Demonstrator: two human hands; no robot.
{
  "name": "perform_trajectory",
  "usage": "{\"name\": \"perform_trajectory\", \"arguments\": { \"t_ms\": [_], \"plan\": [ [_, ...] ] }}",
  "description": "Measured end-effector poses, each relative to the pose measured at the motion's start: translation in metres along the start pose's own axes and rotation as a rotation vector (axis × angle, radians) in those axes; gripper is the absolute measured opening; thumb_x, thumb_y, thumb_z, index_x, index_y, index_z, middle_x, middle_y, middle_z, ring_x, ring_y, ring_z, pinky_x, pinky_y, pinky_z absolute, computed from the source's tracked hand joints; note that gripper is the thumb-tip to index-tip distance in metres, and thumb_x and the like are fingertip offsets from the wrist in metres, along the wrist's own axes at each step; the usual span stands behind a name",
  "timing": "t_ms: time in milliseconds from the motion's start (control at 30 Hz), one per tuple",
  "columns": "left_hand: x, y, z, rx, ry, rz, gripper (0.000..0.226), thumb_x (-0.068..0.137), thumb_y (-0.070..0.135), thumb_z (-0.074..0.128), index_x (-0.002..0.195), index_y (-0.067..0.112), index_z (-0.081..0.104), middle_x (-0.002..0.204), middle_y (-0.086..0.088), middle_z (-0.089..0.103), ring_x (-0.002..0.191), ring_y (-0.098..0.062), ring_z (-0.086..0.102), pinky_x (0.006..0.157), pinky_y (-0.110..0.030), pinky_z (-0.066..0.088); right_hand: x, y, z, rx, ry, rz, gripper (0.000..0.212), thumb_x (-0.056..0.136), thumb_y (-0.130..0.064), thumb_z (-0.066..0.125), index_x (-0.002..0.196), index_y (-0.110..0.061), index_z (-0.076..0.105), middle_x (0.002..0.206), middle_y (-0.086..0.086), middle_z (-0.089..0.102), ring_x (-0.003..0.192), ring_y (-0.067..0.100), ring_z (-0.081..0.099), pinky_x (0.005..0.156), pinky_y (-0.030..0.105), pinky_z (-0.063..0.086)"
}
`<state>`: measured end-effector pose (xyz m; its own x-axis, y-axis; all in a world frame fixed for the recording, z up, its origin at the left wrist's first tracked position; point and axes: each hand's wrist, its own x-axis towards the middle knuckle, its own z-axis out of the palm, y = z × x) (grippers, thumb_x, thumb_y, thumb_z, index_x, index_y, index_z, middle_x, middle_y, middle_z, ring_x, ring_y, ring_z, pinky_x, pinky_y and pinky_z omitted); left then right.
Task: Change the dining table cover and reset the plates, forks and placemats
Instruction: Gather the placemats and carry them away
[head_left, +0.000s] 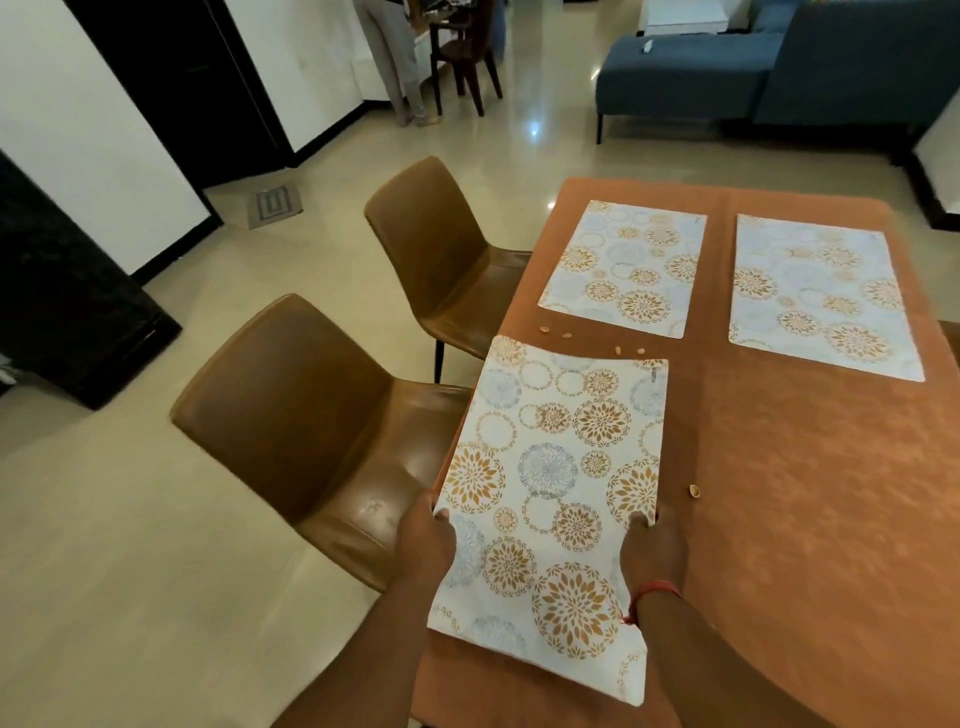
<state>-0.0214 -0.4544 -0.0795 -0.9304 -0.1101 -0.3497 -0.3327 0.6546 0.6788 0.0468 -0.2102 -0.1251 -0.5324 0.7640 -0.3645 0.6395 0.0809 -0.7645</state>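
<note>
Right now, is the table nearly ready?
Partly. The orange cover is on and two placemats lie flat. The left hand and right hand hold a third placemat. No plates or forks are in view, and nutshells lie on the cover.

Three white rectangular placemats with gold and grey floral circles (550, 483) (626, 267) (821, 296) lie on one orange table cover (805, 493); two brown leather chairs (306, 421) (441, 249) stand along its left edge.

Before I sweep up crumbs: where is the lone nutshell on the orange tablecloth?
In the head view, the pale nutshell lies right of the held floral placemat, just beyond the right hand.
</note>
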Motion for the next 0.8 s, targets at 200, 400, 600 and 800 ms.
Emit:
{"name": "perform_trajectory", "arguments": {
  "t_ms": [200, 400, 600, 800],
  "plan": [
    [0.017, -0.015, -0.047, -0.056, 0.091, -0.013, 0.016, 0.102, 0.008, 0.045, 0.100, 0.020, 0.054, 0.095, 0.002, 0.062, 0.087, -0.012, 0.059, 0.065, -0.024, 0.042, -0.017, -0.039, 0.041, 0.055, -0.090, -0.068, 0.042, 0.101, -0.021, 0.048, 0.141, -0.009, 0.043, 0.131, 0.018, 0.058, 0.118, 0.037, 0.055, 0.100, 0.050, 0.046],
    [0.091, -0.042, -0.125, -0.144, 0.094, 0.009, 0.015, 0.104, 0.013, 0.042, 0.108, 0.023, 0.053, 0.099, 0.005, 0.058, 0.082, -0.004, 0.052, 0.061, -0.022, 0.041, -0.051, -0.120, 0.121, 0.105, -0.085, -0.146, 0.040, 0.103, -0.018, 0.046, 0.142, -0.009, 0.044, 0.134, 0.015, 0.057, 0.115, 0.034, 0.056, 0.093, 0.042, 0.047],
    [0.171, -0.080, -0.226, -0.203, 0.122, 0.016, 0.017, 0.102, 0.008, 0.041, 0.105, 0.019, 0.054, 0.100, 0.001, 0.059, 0.093, -0.018, 0.057, 0.069, -0.030, 0.047, -0.111, -0.199, 0.235, 0.150, -0.091, -0.156, 0.038, 0.104, -0.016, 0.045, 0.141, -0.008, 0.045, 0.128, 0.009, 0.057, 0.106, 0.029, 0.055, 0.085, 0.034, 0.040],
    [0.229, -0.124, -0.302, -0.197, 0.189, -0.035, 0.014, 0.100, 0.013, 0.044, 0.104, 0.020, 0.055, 0.099, -0.004, 0.062, 0.087, -0.024, 0.059, 0.071, -0.035, 0.046, -0.144, -0.248, 0.310, 0.158, -0.183, -0.223, 0.027, 0.104, -0.016, 0.044, 0.129, -0.020, 0.053, 0.119, 0.003, 0.064, 0.095, 0.020, 0.059, 0.083, 0.034, 0.047]
  ]
}}
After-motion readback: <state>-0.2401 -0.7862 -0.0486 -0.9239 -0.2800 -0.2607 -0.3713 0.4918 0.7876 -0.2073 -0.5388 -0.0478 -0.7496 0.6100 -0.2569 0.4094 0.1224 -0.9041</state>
